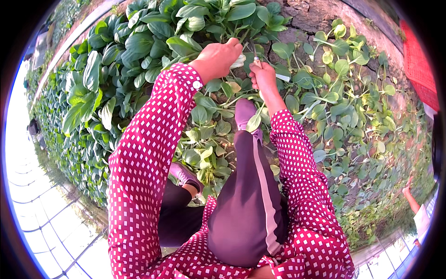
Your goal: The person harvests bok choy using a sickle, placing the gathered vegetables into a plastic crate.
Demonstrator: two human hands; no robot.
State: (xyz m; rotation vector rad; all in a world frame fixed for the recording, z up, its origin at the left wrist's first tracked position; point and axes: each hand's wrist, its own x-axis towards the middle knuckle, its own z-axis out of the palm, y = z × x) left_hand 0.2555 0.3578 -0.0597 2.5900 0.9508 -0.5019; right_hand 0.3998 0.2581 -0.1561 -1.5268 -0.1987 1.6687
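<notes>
My left hand (220, 58) is closed around a leafy green plant, whose pale cut-looking stem base (238, 61) shows beside the fingers. Its leaves (184, 45) spread to the left of the hand. Just to the right, my right hand (263, 75) grips the light handle (257, 62) of a knife-like tool, and its dark narrow metal part (253, 48) points away from me among the stems. A white strip (282, 77), perhaps a stalk, lies by the right wrist. Loose green leaves lie around both hands.
Dense leafy greens (139, 45) stand at the left and ahead. Scattered loose leaves (341, 104) cover soil at the right. My purple shoe (245, 111) is just below the hands. A red plastic crate (420, 66) sits at the far right; another person's arm (412, 198) shows lower right.
</notes>
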